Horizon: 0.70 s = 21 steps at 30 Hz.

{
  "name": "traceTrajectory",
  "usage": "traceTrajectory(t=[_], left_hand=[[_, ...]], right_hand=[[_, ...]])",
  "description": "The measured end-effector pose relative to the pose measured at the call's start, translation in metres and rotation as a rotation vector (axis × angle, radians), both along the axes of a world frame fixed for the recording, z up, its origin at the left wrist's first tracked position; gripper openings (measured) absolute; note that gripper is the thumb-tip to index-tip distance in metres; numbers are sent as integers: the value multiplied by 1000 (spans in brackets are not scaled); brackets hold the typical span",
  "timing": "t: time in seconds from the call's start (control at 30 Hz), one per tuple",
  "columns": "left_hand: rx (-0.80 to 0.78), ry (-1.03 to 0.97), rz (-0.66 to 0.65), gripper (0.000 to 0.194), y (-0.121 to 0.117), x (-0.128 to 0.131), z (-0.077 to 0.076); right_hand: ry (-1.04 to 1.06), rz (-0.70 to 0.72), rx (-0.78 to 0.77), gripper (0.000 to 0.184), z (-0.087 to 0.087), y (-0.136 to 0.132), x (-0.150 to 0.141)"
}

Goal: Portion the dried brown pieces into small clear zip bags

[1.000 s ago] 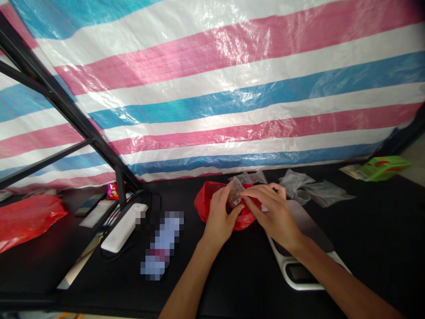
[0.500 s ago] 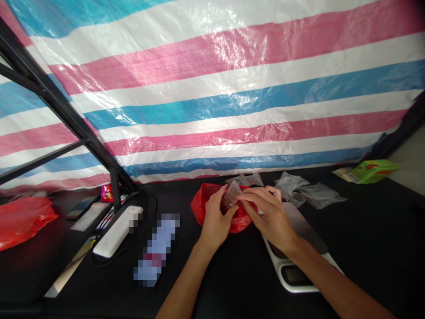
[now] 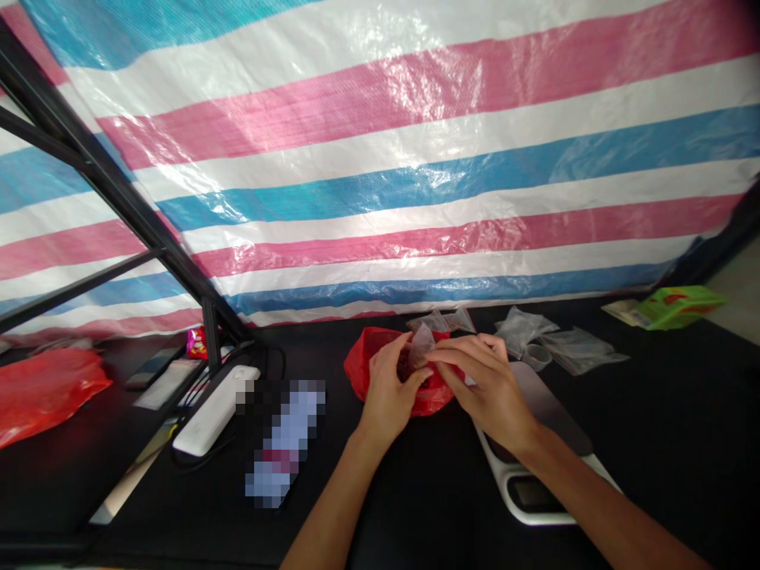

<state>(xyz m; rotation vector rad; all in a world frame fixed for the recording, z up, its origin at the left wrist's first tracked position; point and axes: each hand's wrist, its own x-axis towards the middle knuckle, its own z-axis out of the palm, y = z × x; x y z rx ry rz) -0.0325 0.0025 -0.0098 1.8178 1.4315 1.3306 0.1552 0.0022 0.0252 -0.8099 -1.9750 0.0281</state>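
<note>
A small clear plastic bag (image 3: 422,345) stands upright above a red plastic bag (image 3: 366,362), pinched by the curled left hand (image 3: 389,393), apparently to keep it held up. The half-open right hand (image 3: 490,392) reaches across to it — whether it grips, I cannot tell. More clear bags (image 3: 526,331) lie far right — a kitchen scale (image 3: 537,491) sits near, under the right wrist.

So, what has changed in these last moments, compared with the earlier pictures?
Little has changed. The clear plastic pouch, held between the left hand and the right hand above the red plastic bag, now stands more upright and looks paler, with less dark content showing. Nothing was taken hold of or let go. The kitchen scale and the other clear pouches stayed as they were.
</note>
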Motion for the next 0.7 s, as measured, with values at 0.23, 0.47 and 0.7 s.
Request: traceTrajectory(t=[0.23, 0.47, 0.7], left_hand=[[41, 95, -19, 54, -1, -1, 4], [36, 202, -6, 49, -2, -2, 3], [34, 95, 40, 50, -1, -2, -1]], right_hand=[[-8, 53, -10, 23, 2, -1, -1], [4, 46, 9, 22, 3, -1, 0], [5, 49, 13, 28, 4, -1, 0]])
